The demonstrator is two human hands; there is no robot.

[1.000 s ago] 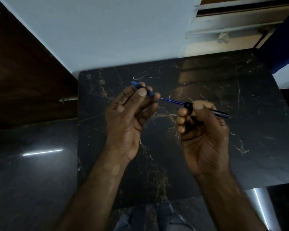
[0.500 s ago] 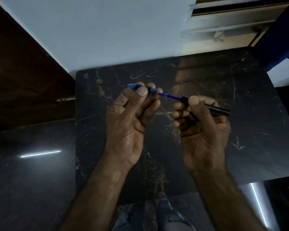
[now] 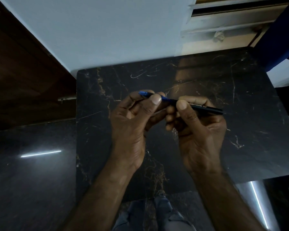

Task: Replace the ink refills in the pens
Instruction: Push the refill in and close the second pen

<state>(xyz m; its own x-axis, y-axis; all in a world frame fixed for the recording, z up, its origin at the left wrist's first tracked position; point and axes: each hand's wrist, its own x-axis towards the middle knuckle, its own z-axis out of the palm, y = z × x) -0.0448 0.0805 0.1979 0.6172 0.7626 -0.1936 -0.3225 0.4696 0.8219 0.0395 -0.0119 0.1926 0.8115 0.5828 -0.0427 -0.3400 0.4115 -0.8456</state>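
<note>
Above the black marble table [image 3: 240,130] I hold a pen in both hands. My right hand [image 3: 198,130] pinches the black pen barrel [image 3: 205,108], which points to the right. My left hand [image 3: 132,124] grips the blue front section [image 3: 144,93] between thumb and fingers. Only a short blue bit [image 3: 165,98] shows between the two thumbs; the thin refill is hidden inside the barrel. The two hands almost touch.
A pale wall rises behind the table, with a dark wooden panel [image 3: 23,72] at the left and a window ledge [image 3: 223,30] at the upper right. A glossy dark floor [image 3: 32,180] lies to the left. My knees [image 3: 157,217] show below the table's near edge.
My hands have come together. The blue refill that showed between them has slid into the black barrel, and the blue front section has met the barrel.
</note>
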